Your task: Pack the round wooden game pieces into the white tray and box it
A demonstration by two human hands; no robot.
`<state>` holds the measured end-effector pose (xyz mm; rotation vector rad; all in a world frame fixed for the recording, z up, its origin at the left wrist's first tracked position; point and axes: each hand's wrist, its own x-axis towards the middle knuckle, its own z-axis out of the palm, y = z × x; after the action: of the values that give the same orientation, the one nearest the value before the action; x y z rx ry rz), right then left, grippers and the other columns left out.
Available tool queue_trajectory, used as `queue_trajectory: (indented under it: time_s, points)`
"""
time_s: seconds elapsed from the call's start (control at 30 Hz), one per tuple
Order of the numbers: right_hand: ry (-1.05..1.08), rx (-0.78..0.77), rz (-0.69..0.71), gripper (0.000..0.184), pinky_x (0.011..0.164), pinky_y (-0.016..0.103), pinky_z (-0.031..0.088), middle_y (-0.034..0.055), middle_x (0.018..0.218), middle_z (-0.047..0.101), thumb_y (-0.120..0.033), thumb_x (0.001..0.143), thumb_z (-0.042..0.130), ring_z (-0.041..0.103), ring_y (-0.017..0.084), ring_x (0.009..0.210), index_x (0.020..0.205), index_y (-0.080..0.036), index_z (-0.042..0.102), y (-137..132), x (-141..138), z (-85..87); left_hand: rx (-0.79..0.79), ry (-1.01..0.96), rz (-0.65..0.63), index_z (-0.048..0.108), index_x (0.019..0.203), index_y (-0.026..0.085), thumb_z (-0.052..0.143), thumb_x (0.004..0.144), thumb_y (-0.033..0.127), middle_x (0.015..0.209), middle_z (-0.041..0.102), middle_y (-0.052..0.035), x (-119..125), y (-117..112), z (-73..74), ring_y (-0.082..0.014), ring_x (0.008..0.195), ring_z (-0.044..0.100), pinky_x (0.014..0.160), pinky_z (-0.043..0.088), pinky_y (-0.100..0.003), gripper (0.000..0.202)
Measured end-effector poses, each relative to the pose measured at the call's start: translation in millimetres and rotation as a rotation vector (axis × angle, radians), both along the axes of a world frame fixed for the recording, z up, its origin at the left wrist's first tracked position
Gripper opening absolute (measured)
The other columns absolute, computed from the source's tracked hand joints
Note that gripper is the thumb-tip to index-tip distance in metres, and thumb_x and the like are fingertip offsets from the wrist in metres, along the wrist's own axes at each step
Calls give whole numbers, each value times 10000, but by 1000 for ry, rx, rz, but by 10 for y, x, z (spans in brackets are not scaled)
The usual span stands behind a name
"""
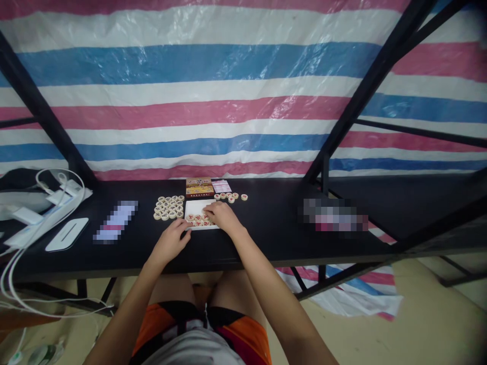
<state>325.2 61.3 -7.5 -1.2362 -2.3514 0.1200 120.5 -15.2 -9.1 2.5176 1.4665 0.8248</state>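
Note:
A shallow white box lies on the black table in front of me, with rows of round Chinese chess pieces with red characters in its near part. My left hand rests at the box's near left corner, fingers stretched out and thumb apart, fingertips touching the edge. My right hand reaches over the box's right side. Its fingers are bent down together onto a red-marked piece at the back row; the fingertips are partly hidden. Left of the box, dark-marked chess pieces lie grouped in rows. Several loose red-marked pieces lie behind my right hand.
A printed chess box and a paper slip lie at the back. Leftward are a blurred flat object, a white flat item and white cables. A blurred item is at right. Black frame posts flank a striped sheet.

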Motion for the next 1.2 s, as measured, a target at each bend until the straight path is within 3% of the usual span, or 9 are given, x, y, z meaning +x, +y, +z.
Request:
queue_trajectory:
  time_s: [0.1,0.23,0.47,0.63,0.83,1.03,1.13,1.2]
  points:
    - [-35,41,4,194,945,310,354,92,1000,690,-126,827,551,547,202,1090,927,-179,709,-2,0,17,7,5,2,621,1007,189,423,890,237,992,579,-57,-3,6,-10,-186,945,574,864,464,-307,234]
    - [-31,29,-32,236,869,287,387,75,961,694,-158,862,501,584,181,959,989,-192,697,-5,0,23,15,1,6,626,1006,193,428,887,233,986,582,-55,-2,12,-19,-184,941,577,858,467,-300,236]
    - [-57,9,-25,228,833,280,387,71,955,687,-200,876,497,576,178,918,982,-188,699,-18,-16,15,19,3,-3,623,1025,196,422,890,239,993,583,-57,-10,17,-30,-181,939,574,868,466,-303,245]
    - [-7,97,-32,251,909,306,348,85,1197,594,-270,895,478,506,192,1065,1017,-178,677,-110,-8,87,31,-8,4,633,996,199,426,884,242,984,591,-54,-7,15,-19,-183,944,578,861,470,-300,239]
    - [-76,11,-3,354,857,278,326,79,929,678,-286,942,391,544,159,925,843,-138,697,-183,0,183,22,-6,5,633,991,191,411,884,223,967,591,-56,0,2,4,-177,929,580,859,470,-296,249]
    - [-45,19,-16,368,832,276,347,73,905,665,-315,944,386,555,160,882,819,-144,688,-164,-9,150,25,-11,-14,635,1001,186,381,891,204,985,592,-67,-17,22,-16,-181,941,580,875,465,-316,277]
    - [61,53,-21,331,881,281,361,67,1003,642,-290,941,383,546,163,948,889,-169,686,-117,52,108,21,-7,-11,631,1006,180,377,897,212,996,589,-74,-21,25,-20,-188,951,579,882,465,-330,278]
    - [158,107,-125,311,932,297,353,77,1108,602,-237,936,366,516,173,1030,1003,-179,664,-77,152,81,18,-8,-11,630,1013,177,377,899,214,995,590,-76,-20,19,-15,-192,958,580,882,466,-331,280]
